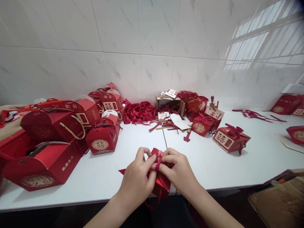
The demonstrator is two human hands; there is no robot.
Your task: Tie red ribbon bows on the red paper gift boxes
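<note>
At the table's front edge, a small red gift box sits between my hands, partly hidden by them. A dark red ribbon runs over its top. My left hand has thumb and fingers pinched on the ribbon. From the other side my right hand grips the same ribbon, fingertips close to the left ones. Some ribbon hangs below the box's front. Whether a knot has formed under my fingers cannot be seen.
Larger red boxes crowd the left side. A ribbon pile lies by the wall, near an open carton with cards on top. Ribbon-tied boxes stand right. A brown cardboard box is below the right edge. Someone's arm shows far left.
</note>
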